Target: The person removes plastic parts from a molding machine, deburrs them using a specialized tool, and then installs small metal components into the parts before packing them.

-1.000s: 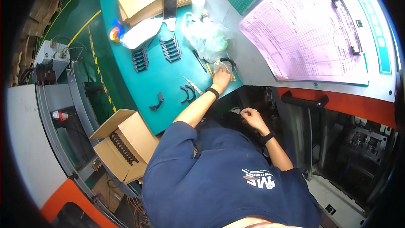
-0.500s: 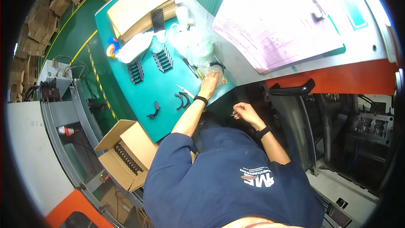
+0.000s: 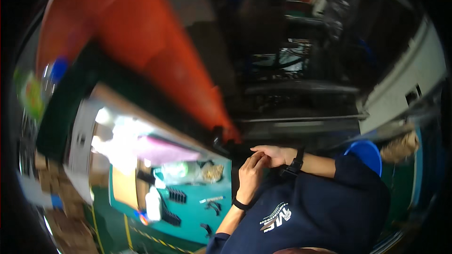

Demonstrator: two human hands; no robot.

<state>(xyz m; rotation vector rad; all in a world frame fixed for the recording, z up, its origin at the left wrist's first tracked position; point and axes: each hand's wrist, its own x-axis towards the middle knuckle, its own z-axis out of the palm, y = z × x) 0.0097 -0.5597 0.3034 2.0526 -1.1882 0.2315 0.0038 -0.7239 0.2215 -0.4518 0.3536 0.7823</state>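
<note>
My left hand (image 3: pixel 251 175) and my right hand (image 3: pixel 278 154) meet in front of my chest. The left fingers are curled in over the right hand's fingertips and palm. Anything between them is too small or too hidden to make out. To their left, on the green-topped table (image 3: pixel 193 227), lies a clear bag of small gold-coloured pieces (image 3: pixel 213 173). Close by are a slim light-coloured tool (image 3: pixel 213 200), loose curved black parts (image 3: pixel 213 208) and another black part (image 3: pixel 206 229). Two rows of black parts (image 3: pixel 177 196) stand further left.
A dark machine interior (image 3: pixel 292 80) opens ahead of me, beside an orange panel (image 3: pixel 155 42) blurred by motion. At the table's far side are papers (image 3: pixel 165 149), a white bottle (image 3: pixel 153 203) and a cardboard stack (image 3: pixel 124 186). A blue bucket (image 3: pixel 366 153) stands at right.
My view has swung right, from the table to the machine. My left hand has left the bag of gold-coloured pieces and come together with my right hand.
</note>
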